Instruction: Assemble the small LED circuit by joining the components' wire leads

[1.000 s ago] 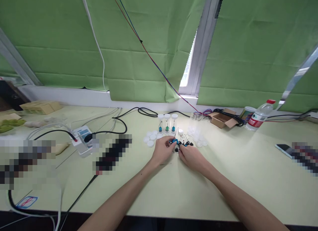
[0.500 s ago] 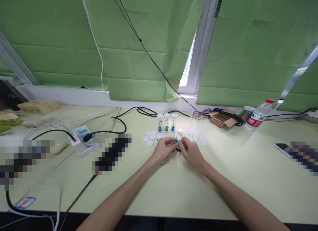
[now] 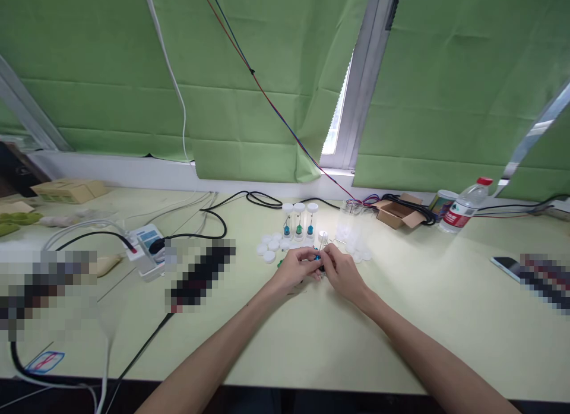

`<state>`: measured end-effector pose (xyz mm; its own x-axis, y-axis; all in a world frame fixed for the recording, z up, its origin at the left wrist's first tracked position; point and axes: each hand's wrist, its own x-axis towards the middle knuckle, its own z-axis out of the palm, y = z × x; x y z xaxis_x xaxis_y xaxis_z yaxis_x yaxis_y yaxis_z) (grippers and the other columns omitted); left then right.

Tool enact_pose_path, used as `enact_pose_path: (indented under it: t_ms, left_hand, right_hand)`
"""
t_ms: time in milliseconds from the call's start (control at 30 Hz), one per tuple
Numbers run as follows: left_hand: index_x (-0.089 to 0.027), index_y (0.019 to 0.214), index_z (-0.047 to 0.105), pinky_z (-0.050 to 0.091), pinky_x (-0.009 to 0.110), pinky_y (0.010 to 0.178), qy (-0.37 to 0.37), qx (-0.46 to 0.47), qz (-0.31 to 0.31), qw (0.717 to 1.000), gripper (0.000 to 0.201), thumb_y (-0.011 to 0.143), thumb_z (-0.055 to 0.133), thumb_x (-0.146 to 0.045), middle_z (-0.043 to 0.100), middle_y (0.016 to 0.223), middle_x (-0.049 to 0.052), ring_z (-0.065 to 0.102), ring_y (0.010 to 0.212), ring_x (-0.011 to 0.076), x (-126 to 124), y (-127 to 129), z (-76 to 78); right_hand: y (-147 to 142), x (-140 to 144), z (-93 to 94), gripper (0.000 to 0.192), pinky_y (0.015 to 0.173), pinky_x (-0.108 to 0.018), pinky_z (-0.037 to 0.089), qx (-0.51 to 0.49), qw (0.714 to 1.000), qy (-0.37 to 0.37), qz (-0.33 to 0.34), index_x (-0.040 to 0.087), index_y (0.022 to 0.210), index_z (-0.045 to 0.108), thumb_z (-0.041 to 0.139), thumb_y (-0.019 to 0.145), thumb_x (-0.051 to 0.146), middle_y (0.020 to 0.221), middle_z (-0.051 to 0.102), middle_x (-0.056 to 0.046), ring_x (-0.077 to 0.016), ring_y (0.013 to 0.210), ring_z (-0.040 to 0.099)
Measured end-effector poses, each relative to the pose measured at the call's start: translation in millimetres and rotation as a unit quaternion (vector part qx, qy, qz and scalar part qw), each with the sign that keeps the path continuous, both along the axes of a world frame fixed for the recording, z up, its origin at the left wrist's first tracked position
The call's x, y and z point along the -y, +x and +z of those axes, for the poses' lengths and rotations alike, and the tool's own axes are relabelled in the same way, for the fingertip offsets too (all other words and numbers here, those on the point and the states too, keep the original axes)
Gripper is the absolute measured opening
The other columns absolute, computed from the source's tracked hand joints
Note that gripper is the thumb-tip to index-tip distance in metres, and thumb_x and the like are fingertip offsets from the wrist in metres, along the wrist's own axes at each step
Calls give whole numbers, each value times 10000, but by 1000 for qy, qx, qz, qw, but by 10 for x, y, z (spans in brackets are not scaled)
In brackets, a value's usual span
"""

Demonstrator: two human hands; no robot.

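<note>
My left hand (image 3: 294,269) and my right hand (image 3: 339,270) meet over the pale green table (image 3: 312,337), fingertips pinched together on a small blue part with thin wire legs (image 3: 317,256). Which hand bears it I cannot tell for certain; both touch it. Just behind stand three clear tubes with white caps (image 3: 299,220), each holding a blue or green part. Loose white caps (image 3: 269,247) lie to the left of the tubes. More small parts under my hands are mostly hidden.
Empty clear tubes (image 3: 351,227) stand right of the capped ones. A cardboard box (image 3: 395,214), a can and a water bottle (image 3: 463,212) sit at back right. Black cables (image 3: 214,215) and a power strip (image 3: 146,247) lie left. A phone (image 3: 507,265) is far right.
My hands have drawn together from a spread over the scattered parts, and both now pinch one blue part slightly above the table.
</note>
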<state>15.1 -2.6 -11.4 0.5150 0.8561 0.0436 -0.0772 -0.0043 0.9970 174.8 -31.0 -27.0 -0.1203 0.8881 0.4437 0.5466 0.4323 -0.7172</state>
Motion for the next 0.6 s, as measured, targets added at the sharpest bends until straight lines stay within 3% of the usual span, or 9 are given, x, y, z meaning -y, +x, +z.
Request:
enact_pose_path:
  t_ms: [267,500,600]
  left_hand:
    - [-130,972,722,517,330,769,-26,-14,-26,999,388,713,786,-411,693,780,82,662,681,161,-6,-38,5]
    - [-130,957,720,543,309,792,-78,22,-32,996,351,772,746,-427,704,926,104,681,751,153,-28,-32,-28]
    - [-128,923,714,557,296,786,-90,24,-21,995,365,774,736,-461,695,885,91,685,737,148,-32,-26,-45]
  right_hand:
    - [16,-17,-11,234,540,-265,328,33,999,12,6,240,772,354,345,998,299,632,487,34,-140,515,412]
    - [25,-17,-4,227,536,-257,328,36,999,18,1,235,771,374,350,993,279,643,499,32,-133,525,422]
    - [23,-14,-3,240,524,-257,314,38,999,17,-3,236,752,358,348,989,270,625,471,39,-130,515,404]
